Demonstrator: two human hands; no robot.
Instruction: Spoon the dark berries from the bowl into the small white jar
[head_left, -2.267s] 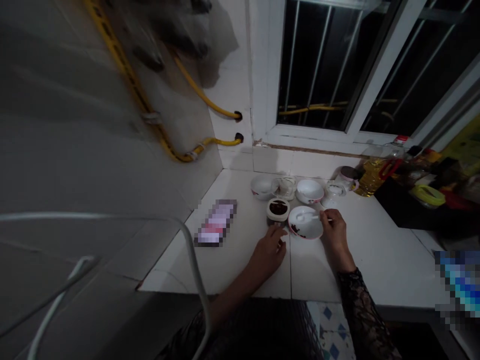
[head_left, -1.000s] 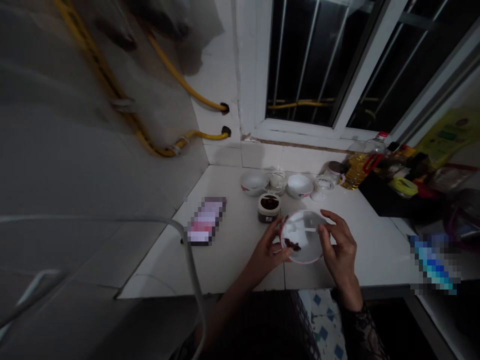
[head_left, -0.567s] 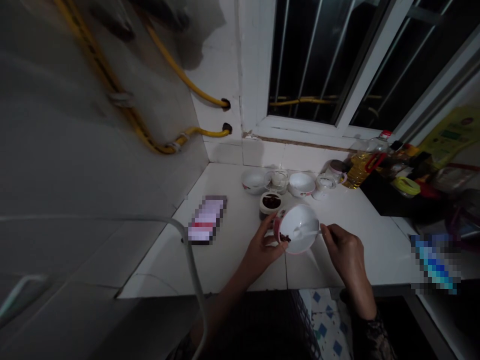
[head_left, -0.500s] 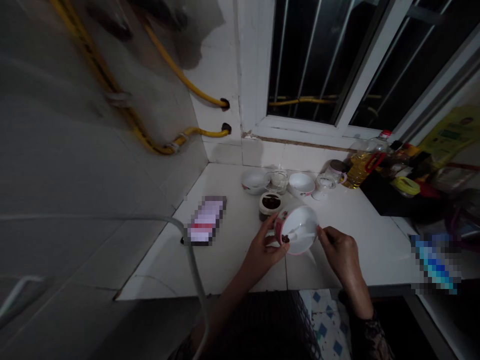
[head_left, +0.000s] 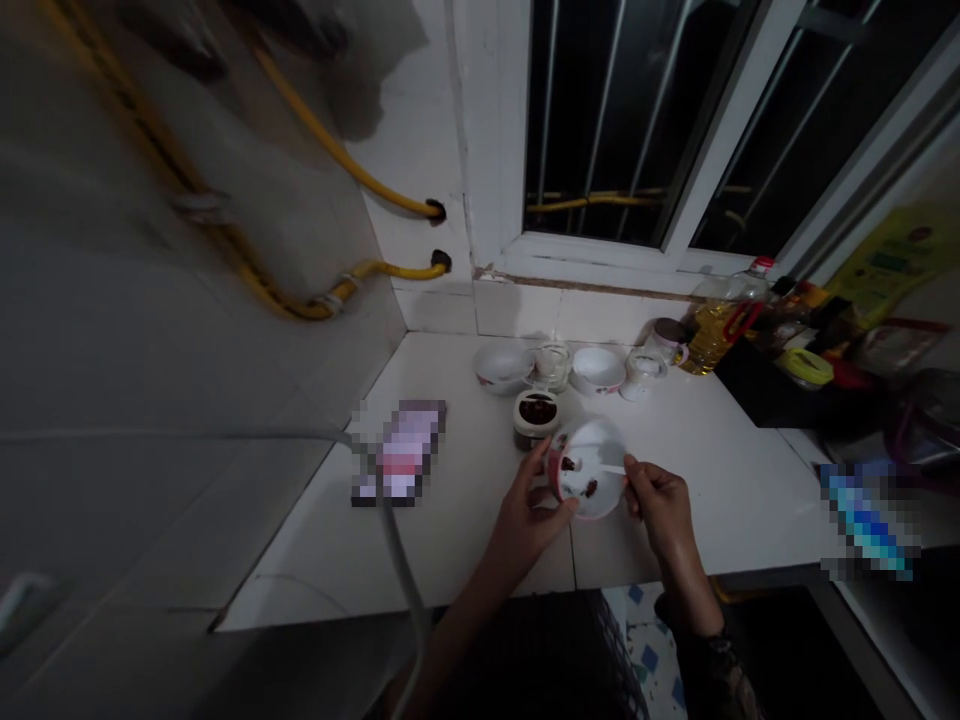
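My left hand (head_left: 525, 515) is closed on the rim and side of a small white bowl (head_left: 606, 500) with a pink flower pattern outside. The bowl is tilted, its opening facing me. Dark reddish-brown bits (head_left: 590, 488) stick to its inner surface in two spots. In a pinch, my right hand (head_left: 664, 500) grips the handle of a white spoon (head_left: 613, 469) reaching into the bowl; the dark bits partly obscure its tip. Just behind the bowl stands an uncovered jar (head_left: 529, 437) with a white rim and dark red-brown contents.
Two white bowls (head_left: 504, 370) and glass jars (head_left: 553, 366) line the back of the white counter (head_left: 315, 560). An oil bottle (head_left: 705, 340) and a black box (head_left: 757, 395) of condiments stand right. A blurred phone (head_left: 409, 450) lies left; a grey cable (head_left: 397, 560) crosses in front.
The right hand has moved left and over the bowl with the spoon. The dark bits, earlier in one clump near the left thumb, now show in two places. The view has shifted slightly.
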